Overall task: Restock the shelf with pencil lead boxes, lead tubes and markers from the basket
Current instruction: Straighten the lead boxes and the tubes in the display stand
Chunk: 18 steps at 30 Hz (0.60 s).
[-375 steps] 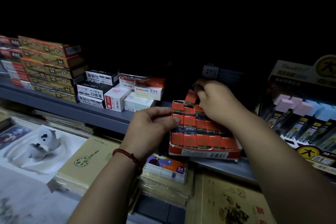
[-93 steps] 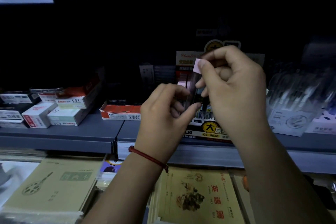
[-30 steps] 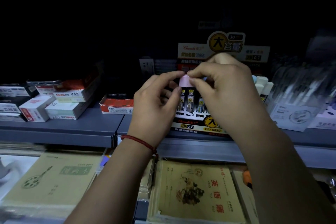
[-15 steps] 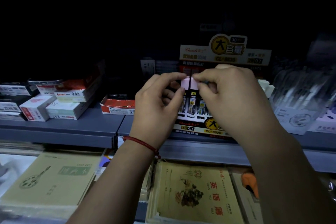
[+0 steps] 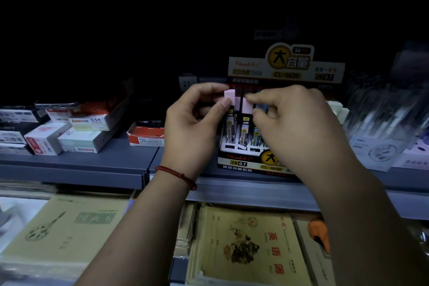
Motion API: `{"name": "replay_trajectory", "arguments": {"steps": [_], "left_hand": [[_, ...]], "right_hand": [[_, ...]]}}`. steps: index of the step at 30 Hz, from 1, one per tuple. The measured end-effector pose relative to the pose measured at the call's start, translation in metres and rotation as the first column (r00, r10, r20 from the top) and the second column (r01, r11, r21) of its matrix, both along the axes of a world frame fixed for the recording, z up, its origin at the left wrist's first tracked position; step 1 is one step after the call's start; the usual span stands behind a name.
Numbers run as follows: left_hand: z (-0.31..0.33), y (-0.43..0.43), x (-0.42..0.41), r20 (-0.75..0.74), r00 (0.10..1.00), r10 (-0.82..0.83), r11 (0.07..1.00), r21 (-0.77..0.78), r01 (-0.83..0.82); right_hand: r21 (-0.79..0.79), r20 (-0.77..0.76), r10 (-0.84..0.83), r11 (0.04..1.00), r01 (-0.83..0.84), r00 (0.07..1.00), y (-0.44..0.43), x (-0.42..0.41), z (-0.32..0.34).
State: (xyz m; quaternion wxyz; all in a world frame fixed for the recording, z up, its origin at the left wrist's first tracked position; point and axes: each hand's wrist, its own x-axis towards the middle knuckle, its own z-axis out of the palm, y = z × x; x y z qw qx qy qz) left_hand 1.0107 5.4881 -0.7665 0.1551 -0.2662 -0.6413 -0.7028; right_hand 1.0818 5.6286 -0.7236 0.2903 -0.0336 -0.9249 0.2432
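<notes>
On the shelf (image 5: pixel 92 160), at the display (image 5: pixel 285 69), the joint hold has split. Left hand (image 5: pixel 192 127) pinches one tube (image 5: pixel 229 96), right hand (image 5: pixel 290 123) a second tube (image 5: pixel 247 107), probably nearly slotted.

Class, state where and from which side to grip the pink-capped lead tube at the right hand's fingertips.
Pinch the pink-capped lead tube by its cap, from above: it stands upright in the black display box, neighbouring tubes crowd its body, the cap sticks up.

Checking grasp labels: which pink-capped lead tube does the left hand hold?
The leftmost pink-capped lead tube, standing highest in the display box; the left hand pinches its cap. The right hand pinches the lower pink-capped tube beside it.
</notes>
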Motion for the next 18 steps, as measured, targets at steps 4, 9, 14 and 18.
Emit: {"name": "replay_trajectory", "arguments": {"steps": [4, 9, 14, 18], "left_hand": [[-0.001, -0.004, -0.004, -0.025, 1.0, -0.015, 0.998, -0.066, 0.013], [-0.007, -0.003, -0.005, -0.09, 0.996, 0.021, 0.984, -0.172, -0.036], [-0.01, -0.005, -0.008, -0.222, 0.968, 0.116, 0.957, -0.236, -0.169], [-0.011, -0.007, -0.008, -0.388, 0.899, 0.201, 0.89, -0.311, -0.334]], "right_hand": [[-0.006, -0.009, 0.011, 1.0, -0.011, 1.0, 0.001, -0.001, -0.001], [-0.012, -0.012, 0.025, 1.0, -0.025, 1.0, 0.001, -0.001, -0.001], [-0.025, -0.016, 0.039, 0.999, -0.04, 0.999, 0.0, -0.001, 0.0], [-0.029, -0.013, 0.04, 0.999, -0.041, 0.999, 0.0, -0.002, -0.001]]}}
